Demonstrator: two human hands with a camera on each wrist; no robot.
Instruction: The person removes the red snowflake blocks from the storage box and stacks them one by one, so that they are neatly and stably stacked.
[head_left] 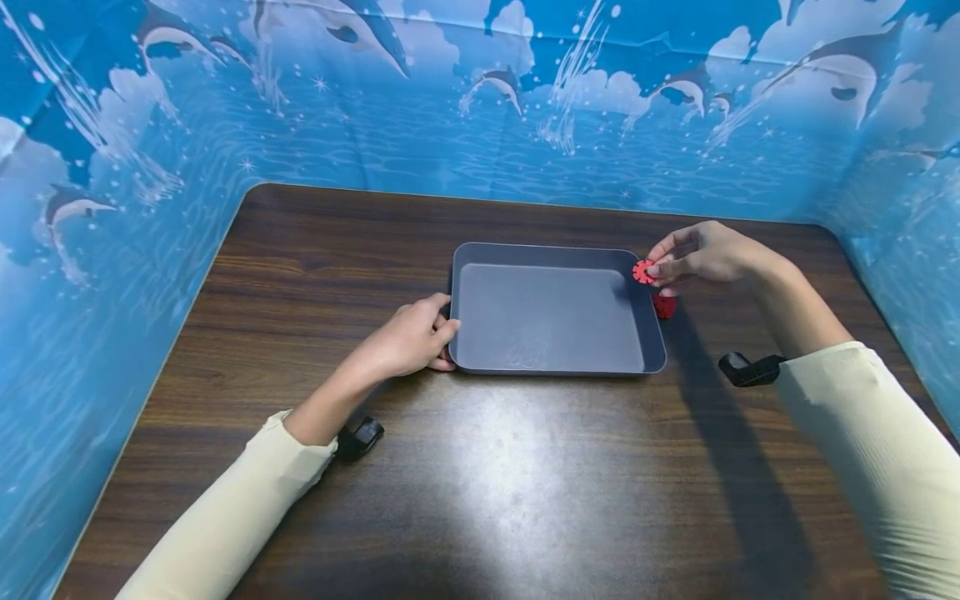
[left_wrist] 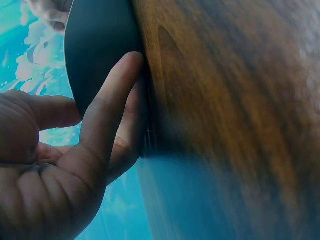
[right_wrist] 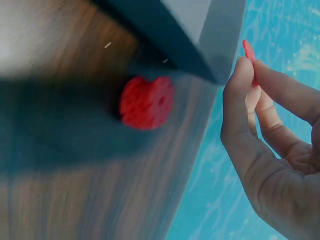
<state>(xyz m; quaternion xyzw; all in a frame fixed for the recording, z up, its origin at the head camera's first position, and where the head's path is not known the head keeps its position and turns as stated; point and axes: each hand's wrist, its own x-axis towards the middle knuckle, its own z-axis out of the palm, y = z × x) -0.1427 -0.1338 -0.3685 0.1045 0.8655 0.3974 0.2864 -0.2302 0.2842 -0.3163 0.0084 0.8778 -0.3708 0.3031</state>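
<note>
A dark grey baking tray (head_left: 555, 317) lies flat on the table. My left hand (head_left: 416, 337) holds its left end, the thumb at the rim and the fingers (left_wrist: 112, 105) against the outer wall. Over the tray's back right corner, my right hand (head_left: 708, 254) pinches a red notched plastic disc (head_left: 642, 272) between thumb and fingertips. That disc appears edge-on (right_wrist: 249, 54) in the right wrist view. Below, more red notched plastic (right_wrist: 146, 102) lies on the table just outside the tray's right wall. Whether it is one piece or several, I cannot tell.
The dark wood-grain table (head_left: 420, 483) has rounded back corners. A blue cloth with dolphins (head_left: 480, 142) hangs around its back and sides. Black wrist cameras sit under both forearms, the right one (head_left: 750, 369) close above the table.
</note>
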